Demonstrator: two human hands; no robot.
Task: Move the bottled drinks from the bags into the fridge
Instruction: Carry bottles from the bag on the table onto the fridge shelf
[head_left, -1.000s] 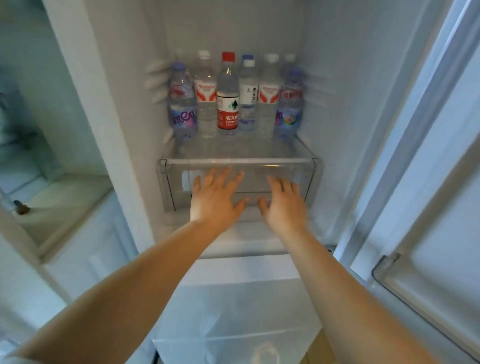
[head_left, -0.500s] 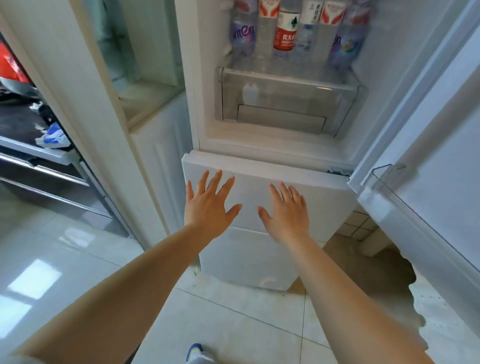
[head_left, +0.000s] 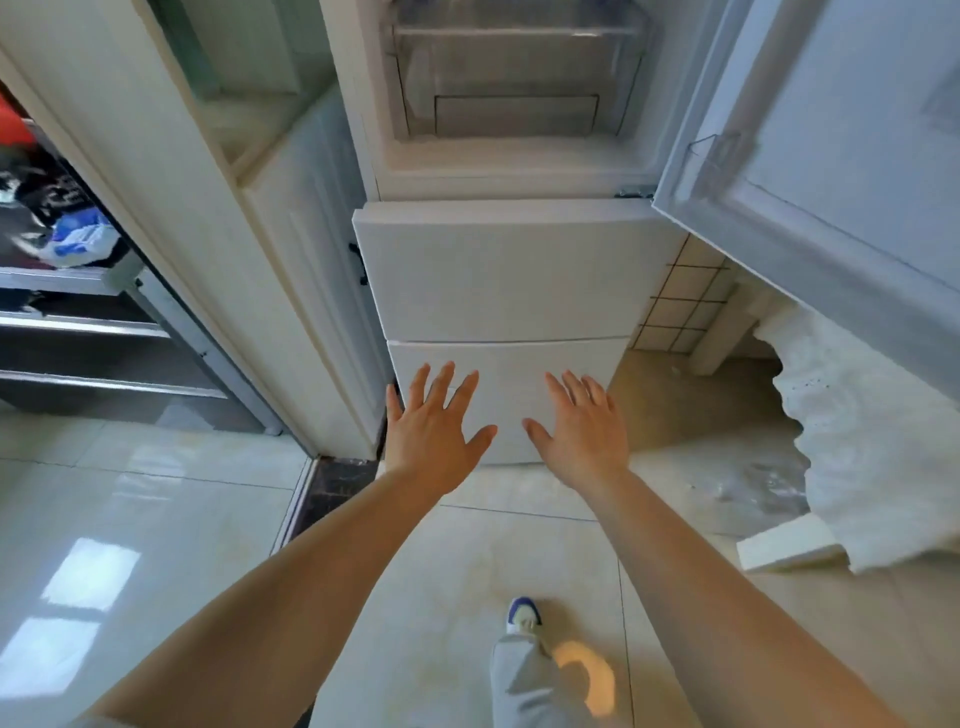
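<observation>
Clear floor (head_left: 426, 545) ahead; fridge door (head_left: 841, 156) open on R, cabinet (head_left: 249, 270) L.

- The left hand (head_left: 434, 426) is stretched forward, palm down, its back toward the camera, fingers spread wide and straight, thumb angled inward; it grips nothing.
- The right hand (head_left: 581, 428) sits level with it and just beside, palm down, fingers straight and a little closer together, thumb pointing toward the left hand; it too is empty.
- The thumbs are near each other, not touching.
- Both bare forearms run from the lower corners of the view and converge toward the hands, wrists straight.
- One leg in grey trousers and a white-and-blue shoe (head_left: 524, 616) shows between the forearms.
</observation>
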